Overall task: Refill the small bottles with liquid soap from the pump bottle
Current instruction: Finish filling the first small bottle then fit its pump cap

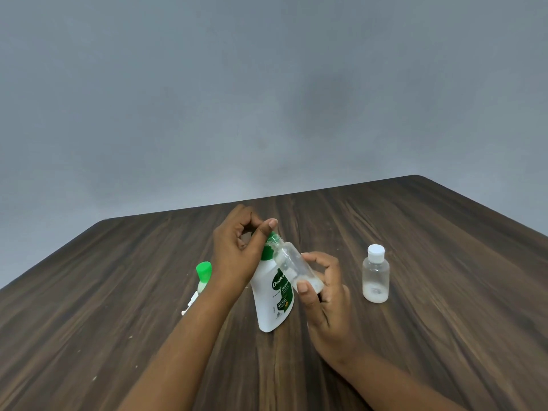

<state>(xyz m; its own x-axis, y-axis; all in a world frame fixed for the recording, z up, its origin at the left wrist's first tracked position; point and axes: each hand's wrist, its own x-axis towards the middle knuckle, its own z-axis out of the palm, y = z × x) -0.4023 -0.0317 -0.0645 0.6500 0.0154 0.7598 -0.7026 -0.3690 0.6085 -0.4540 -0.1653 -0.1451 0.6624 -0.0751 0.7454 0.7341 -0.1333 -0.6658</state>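
Observation:
A white pump bottle [271, 310] with a green label stands on the wooden table [430, 232] at the middle. Its green pump head [204, 269] lies apart on the table to the left, partly hidden by my left forearm. My right hand [323, 295] grips a small clear bottle [293, 265], tilted, with its uncapped threaded neck pointing up and left in front of the pump bottle's top. My left hand [237, 247] hovers just above that neck, fingers curled round a small pale thing that looks like the cap. A second small clear bottle [375, 274] with a white cap stands to the right.
The table's far edge runs from the left to a rounded corner at the back right, with a plain grey wall behind. Bare wood lies in front of my arms and on both sides.

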